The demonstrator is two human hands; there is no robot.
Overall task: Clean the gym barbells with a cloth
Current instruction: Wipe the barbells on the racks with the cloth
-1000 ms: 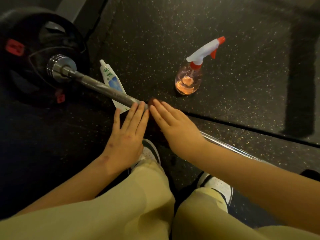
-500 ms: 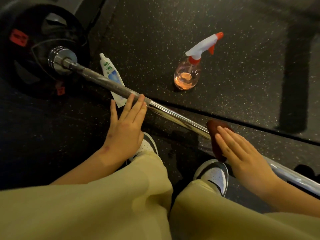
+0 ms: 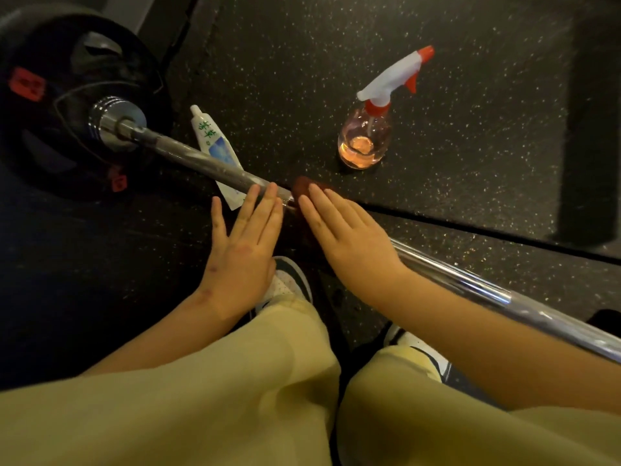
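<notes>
A chrome barbell bar (image 3: 470,284) runs across the dark rubber floor from a black weight plate (image 3: 67,105) at upper left to the lower right. My left hand (image 3: 245,243) lies flat with straight fingers, its fingertips resting on the bar. Beside it, my right hand (image 3: 349,237) presses a dark red-brown cloth (image 3: 302,186) onto the bar with straight fingers. Most of the cloth is hidden under that hand.
A clear spray bottle (image 3: 369,136) with orange liquid and a white and red trigger stands beyond the bar. A white tube (image 3: 215,146) lies on the floor under the bar. My knees and white shoes (image 3: 289,284) are just below the bar.
My right hand slid the cloth right along the bar, then back left until it sits beside my left hand. The left hand stayed resting on the bar.
</notes>
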